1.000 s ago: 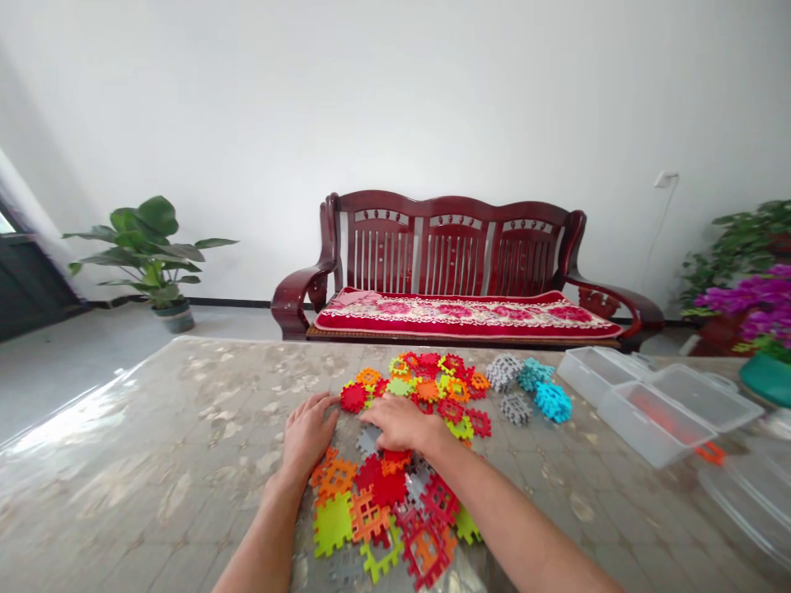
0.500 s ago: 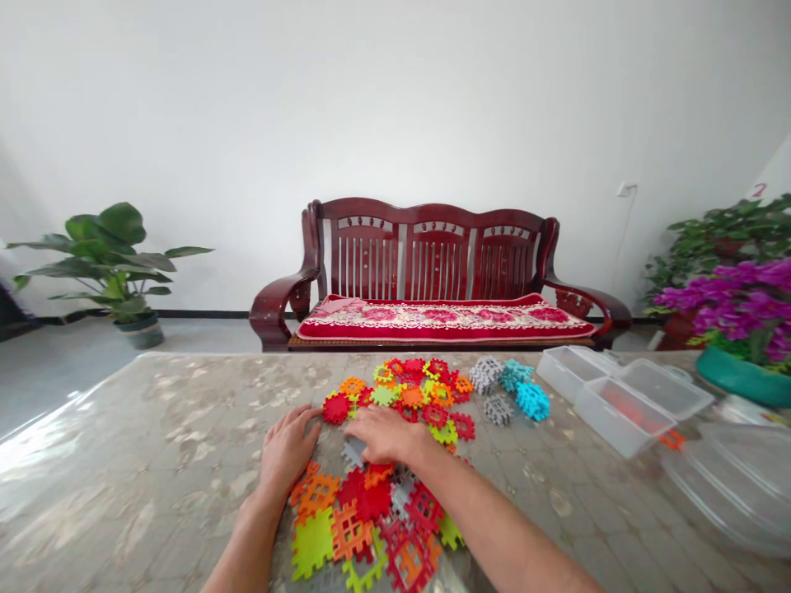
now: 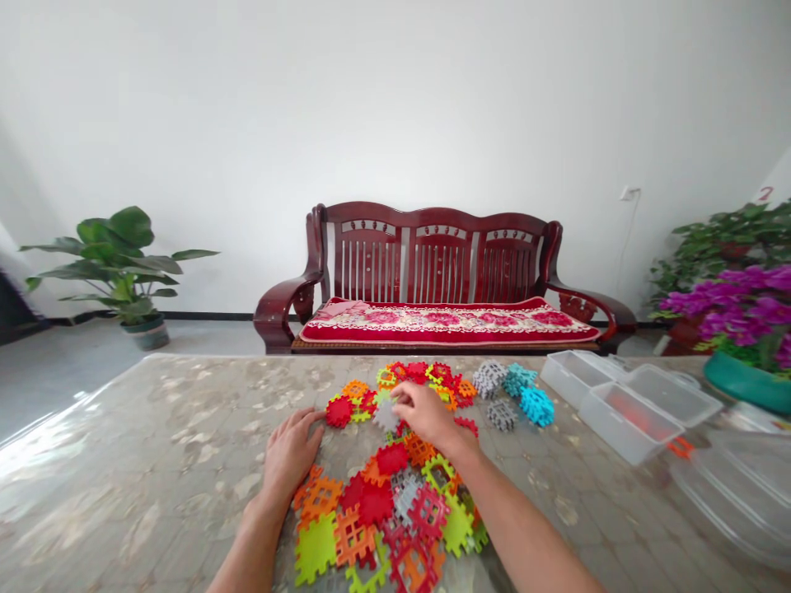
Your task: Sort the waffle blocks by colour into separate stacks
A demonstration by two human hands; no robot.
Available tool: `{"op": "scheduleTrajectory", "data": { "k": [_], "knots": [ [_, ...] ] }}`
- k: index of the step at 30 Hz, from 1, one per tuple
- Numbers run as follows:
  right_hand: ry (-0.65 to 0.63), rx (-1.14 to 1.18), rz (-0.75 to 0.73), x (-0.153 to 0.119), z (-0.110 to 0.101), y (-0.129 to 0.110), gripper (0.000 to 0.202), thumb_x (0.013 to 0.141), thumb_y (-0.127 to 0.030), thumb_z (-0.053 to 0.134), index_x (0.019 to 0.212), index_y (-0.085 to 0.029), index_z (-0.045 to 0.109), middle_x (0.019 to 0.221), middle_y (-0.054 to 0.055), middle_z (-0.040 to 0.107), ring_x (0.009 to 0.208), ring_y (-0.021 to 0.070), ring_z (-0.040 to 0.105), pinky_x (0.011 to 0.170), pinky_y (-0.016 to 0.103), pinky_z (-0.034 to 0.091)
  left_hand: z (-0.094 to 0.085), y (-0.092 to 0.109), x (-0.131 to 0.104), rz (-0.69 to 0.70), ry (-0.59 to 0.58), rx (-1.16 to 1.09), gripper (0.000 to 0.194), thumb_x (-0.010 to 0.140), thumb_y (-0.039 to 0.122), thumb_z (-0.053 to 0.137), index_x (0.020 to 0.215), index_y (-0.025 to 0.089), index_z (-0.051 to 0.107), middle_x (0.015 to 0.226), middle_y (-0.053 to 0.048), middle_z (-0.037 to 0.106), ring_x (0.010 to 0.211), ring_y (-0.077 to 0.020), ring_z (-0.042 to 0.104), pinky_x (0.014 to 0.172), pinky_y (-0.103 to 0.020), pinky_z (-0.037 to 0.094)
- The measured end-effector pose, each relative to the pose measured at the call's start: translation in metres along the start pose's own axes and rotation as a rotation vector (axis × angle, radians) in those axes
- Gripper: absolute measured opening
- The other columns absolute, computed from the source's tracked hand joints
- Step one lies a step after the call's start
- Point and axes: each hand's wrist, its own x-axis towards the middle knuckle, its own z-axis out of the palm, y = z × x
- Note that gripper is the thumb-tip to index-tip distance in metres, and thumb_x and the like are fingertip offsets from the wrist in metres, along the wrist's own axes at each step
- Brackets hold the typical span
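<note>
My right hand (image 3: 426, 413) is above the far part of the tiles, its thumb and fingers pinched on a grey notched plastic tile (image 3: 386, 414). My left hand (image 3: 292, 445) lies on the table with fingers stretched forward. Its fingertips are close to a red notched tile (image 3: 339, 411). Between my forearms, loose tiles spread toward me, among them a lime-green square (image 3: 315, 548), an orange lattice tile (image 3: 354, 535) and a solid red one (image 3: 375, 502). Several overlap. Some of the far tiles are hidden by my right hand.
Grey tiles (image 3: 490, 379) and blue tiles (image 3: 536, 405) sit in separate piles at the far right. Beyond them are a clear plastic box (image 3: 636, 424) with orange-red pieces inside and stacked clear lids (image 3: 735, 494). A teal flowerpot (image 3: 745, 380) stands at the right edge.
My right hand has moved forward and right, lifting the grey tile away from the near tiles. More of the near tiles now show. My left hand stays in place.
</note>
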Motion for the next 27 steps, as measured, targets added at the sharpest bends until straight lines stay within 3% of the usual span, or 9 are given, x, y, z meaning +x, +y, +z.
{"op": "scheduleTrajectory", "data": {
  "k": [4, 9, 16, 21, 24, 27],
  "knots": [
    [0.247, 0.064, 0.249, -0.006, -0.03, 0.051, 0.034, 0.08, -0.018, 0.051, 0.111, -0.018, 0.065, 0.093, 0.003, 0.073, 0.084, 0.0171, 0.068, 0.074, 0.028, 0.053, 0.0, 0.001, -0.001, -0.007, 0.01, -0.004, 0.036, 0.09, 0.031, 0.044, 0.115, 0.031, 0.069, 0.134, -0.001, 0.063, 0.125, -0.021, 0.055, 0.108, -0.037, 0.038],
    [0.238, 0.017, 0.317, -0.017, -0.043, 0.09, 0.046, 0.071, -0.01, 0.052, 0.114, -0.018, 0.066, 0.107, 0.007, 0.073, 0.097, 0.0187, 0.068, 0.085, 0.03, 0.053, 0.0, 0.002, -0.001, -0.006, 0.0, 0.006, 0.037, 0.091, 0.032, 0.042, 0.117, 0.03, 0.068, 0.135, -0.002, 0.062, 0.124, -0.0219, 0.055, 0.108, -0.039, 0.038],
    [0.161, -0.073, 0.334, -0.021, -0.041, 0.097, 0.06, 0.065, -0.008, 0.061, 0.123, -0.018, 0.063, 0.101, 0.004, 0.07, 0.076, 0.0147, 0.066, 0.073, 0.026, 0.052, 0.001, 0.0, 0.0, 0.008, -0.004, 0.029, 0.038, 0.091, 0.034, 0.04, 0.117, 0.03, 0.068, 0.135, -0.002, 0.061, 0.124, -0.0221, 0.056, 0.107, -0.039, 0.039],
    [0.091, -0.237, 0.18, -0.016, -0.045, 0.089, 0.061, 0.064, -0.006, 0.063, 0.124, -0.017, 0.063, 0.122, 0.01, 0.062, 0.086, 0.0155, 0.063, 0.081, 0.027, 0.049, 0.001, -0.001, 0.0, 0.005, 0.002, 0.03, 0.037, 0.091, 0.033, 0.04, 0.117, 0.031, 0.068, 0.135, -0.001, 0.062, 0.124, -0.0214, 0.056, 0.108, -0.038, 0.039],
    [0.026, -0.306, 0.095, -0.013, -0.046, 0.083, 0.059, 0.067, -0.004, 0.058, 0.124, -0.019, 0.064, 0.125, 0.009, 0.062, 0.088, 0.0152, 0.063, 0.08, 0.025, 0.048, 0.002, -0.002, 0.0, 0.006, 0.009, 0.027, 0.038, 0.091, 0.034, 0.041, 0.116, 0.032, 0.069, 0.134, -0.001, 0.062, 0.123, -0.0216, 0.057, 0.107, -0.038, 0.04],
    [-0.001, -0.365, 0.099, -0.011, -0.048, 0.079, 0.059, 0.068, -0.005, 0.058, 0.124, -0.021, 0.063, 0.123, 0.007, 0.064, 0.091, 0.0164, 0.064, 0.082, 0.026, 0.047, 0.002, -0.002, 0.001, 0.009, 0.017, 0.028, 0.038, 0.09, 0.033, 0.042, 0.116, 0.032, 0.069, 0.134, -0.002, 0.063, 0.122, -0.0224, 0.058, 0.107, -0.038, 0.041]
  ]
}}
